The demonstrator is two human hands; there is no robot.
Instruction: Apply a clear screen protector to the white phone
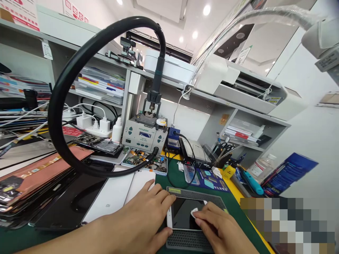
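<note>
A white-framed smartphone with a dark glass screen (185,215) lies on a grey perforated mat (196,240). The left hand (143,215) clasps its left edge, fingers spread. The right hand (214,222) pinches a small white pad (194,212) against the screen.

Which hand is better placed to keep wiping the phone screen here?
Probably the right hand: it already presses the small white pad on the phone glass. The left hand grips the phone's left edge, steadying it.

From my feed I see a thick black hose (79,70) looping over the table (238,197) from a grey rework station (144,135). A parts tray (144,161) lies before it, stacked panels (39,176) sit left, and a printer (249,88) tops the shelf (212,100).
</note>
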